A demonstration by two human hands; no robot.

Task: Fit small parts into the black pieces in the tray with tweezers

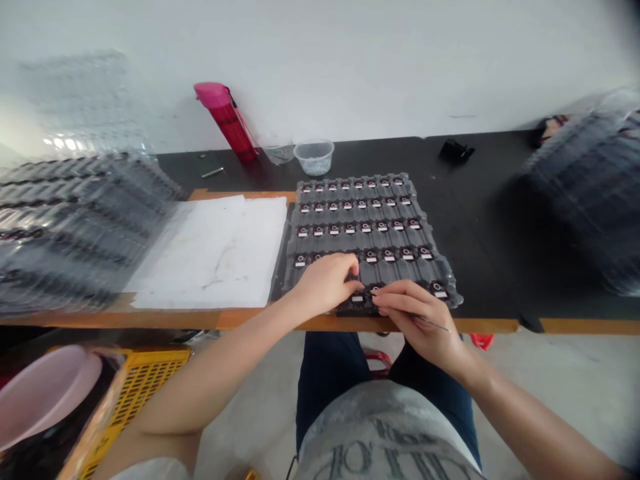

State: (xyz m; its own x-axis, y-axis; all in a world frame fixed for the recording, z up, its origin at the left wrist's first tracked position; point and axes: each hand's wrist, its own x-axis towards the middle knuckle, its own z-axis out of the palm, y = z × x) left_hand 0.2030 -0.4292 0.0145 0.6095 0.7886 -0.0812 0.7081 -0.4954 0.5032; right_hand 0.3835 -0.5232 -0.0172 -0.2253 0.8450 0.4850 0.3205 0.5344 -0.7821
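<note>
A clear plastic tray [357,217] holds rows of small dark parts with white labels and ring marks. My left hand [327,283] rests over the tray's front left, its fingers curled in a pinch beside a labelled dark part [357,298]; what they grip is hidden. In my right hand [417,313], closed fingers hold a thin metal tool [435,323]. The tool's back end sticks out behind the hand, and its dark tip points left, close to the dark parts at the front edge. Both hands are close together, partly covering the front rows.
Stacked clear trays stand at left [85,227] and right [595,193]. White sheets [235,253] lie left of the tray. Behind are a pink bottle [225,120], a clear plastic tub [314,157] and a black object [455,151]. A yellow crate [145,380] sits below the table's left side.
</note>
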